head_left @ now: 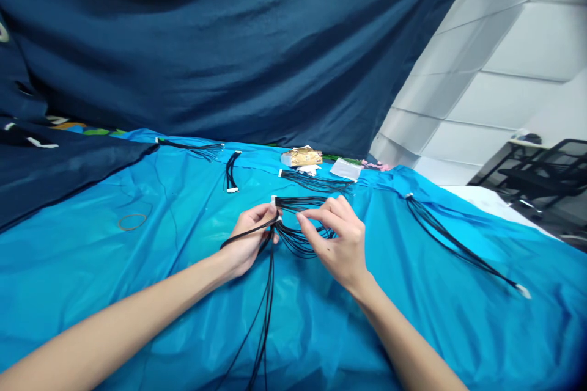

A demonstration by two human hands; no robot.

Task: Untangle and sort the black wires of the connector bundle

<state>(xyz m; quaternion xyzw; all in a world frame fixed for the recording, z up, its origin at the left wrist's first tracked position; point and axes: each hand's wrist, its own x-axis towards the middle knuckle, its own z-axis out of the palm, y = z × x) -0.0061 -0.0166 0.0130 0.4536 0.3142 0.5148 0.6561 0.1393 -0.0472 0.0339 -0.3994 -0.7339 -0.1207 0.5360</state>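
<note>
My left hand [253, 238] is closed around a black wire harness [296, 239] near its small white connector. Its thin wires loop to the right, and several loose strands hang down toward the front edge of the view. To the right, my right hand [338, 238] has thumb and index fingertips brought close together beside the connector; anything between them is too small to make out. Just behind both hands lies another black harness [302, 202] with a white connector at its left end, partly hidden by my right fingers.
More harnesses lie around: one at the back left [190, 146], a short one [233, 172], one behind the hands [316, 181] and one at right [458, 241]. A gold packet [302, 156], a clear bag [347, 168] and a rubber band [132, 222] rest on the blue sheet [183, 317].
</note>
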